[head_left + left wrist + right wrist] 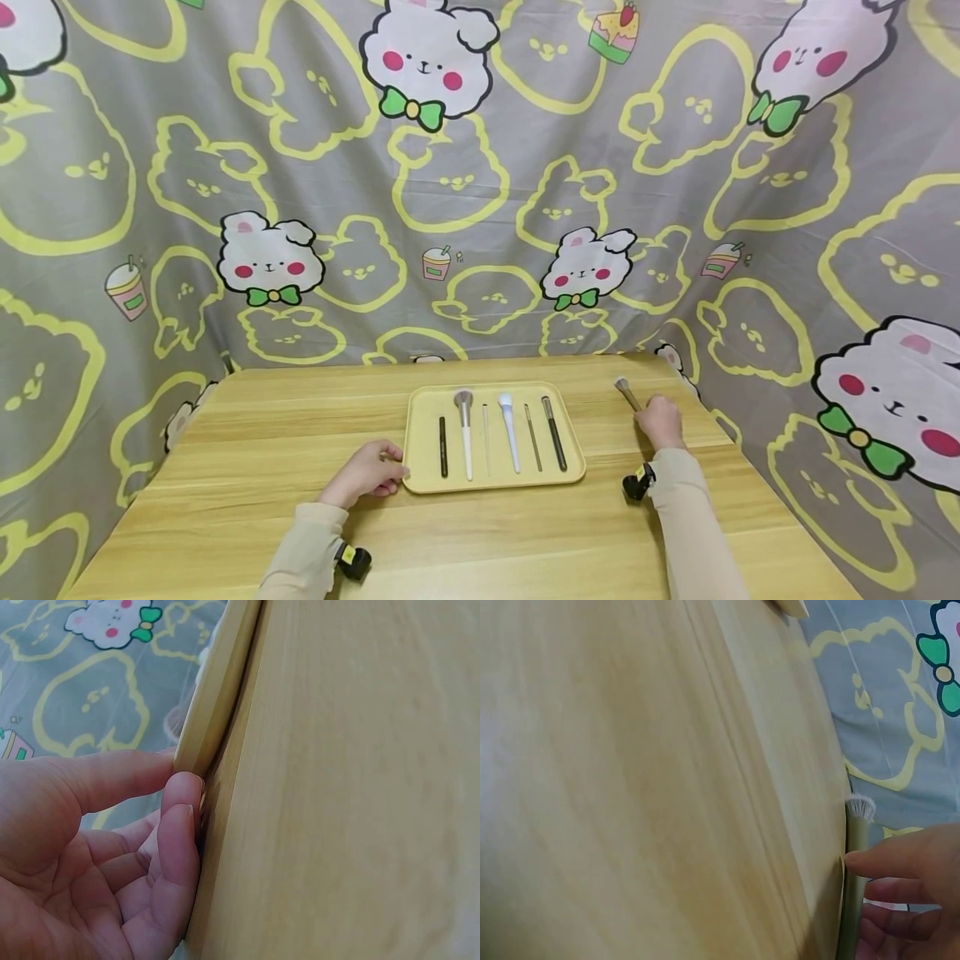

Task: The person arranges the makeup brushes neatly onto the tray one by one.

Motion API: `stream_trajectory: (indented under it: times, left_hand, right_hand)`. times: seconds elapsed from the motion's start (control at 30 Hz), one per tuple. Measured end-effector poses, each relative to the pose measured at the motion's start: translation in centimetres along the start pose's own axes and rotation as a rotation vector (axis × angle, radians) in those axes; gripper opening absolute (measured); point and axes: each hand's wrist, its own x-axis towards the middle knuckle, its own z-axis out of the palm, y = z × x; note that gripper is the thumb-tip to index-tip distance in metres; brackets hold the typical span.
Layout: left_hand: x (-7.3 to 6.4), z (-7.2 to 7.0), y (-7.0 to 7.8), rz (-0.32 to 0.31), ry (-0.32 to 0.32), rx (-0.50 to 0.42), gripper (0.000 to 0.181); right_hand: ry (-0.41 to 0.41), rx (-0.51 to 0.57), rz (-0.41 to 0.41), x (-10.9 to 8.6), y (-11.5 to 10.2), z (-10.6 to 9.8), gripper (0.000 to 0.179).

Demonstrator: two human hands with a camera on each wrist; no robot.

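A yellow rectangular tray [495, 486] lies on the table with several makeup brushes side by side in it. Among them are a large brush with a white handle [467, 437], a pale blue brush [510, 433] and a dark-handled brush [555, 435]. At the tray's near left corner, my left hand [371, 471] pinches the rim [214, 690] between thumb and fingers. To the right of the tray, my right hand [662, 423] holds a makeup brush [626, 393] by its handle. That brush's pale bristles [861, 805] point away from me, and its handle end is hidden by the hand.
The wooden table [300, 417] reaches back to a grey patterned curtain [480, 183], which also hangs at both sides. Inside the tray, a slim black stick [443, 447] and thin-handled brushes [533, 439] lie spaced apart.
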Motion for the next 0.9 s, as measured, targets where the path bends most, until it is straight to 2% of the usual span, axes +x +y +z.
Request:
stream_trajectory:
  times: [0.53,0.9]
  left_hand:
    - [-0.01,0.02,0.04,-0.004,0.004,-0.001,0.031]
    - [-0.09,0.07,0.16,-0.013,0.009,0.003,0.029]
  right_hand:
    - [0.003,-0.012,-0.01,0.71,0.3,0.49,0.016]
    - [-0.035,-0.006,-0.015,0.54,0.36,0.49,0.012]
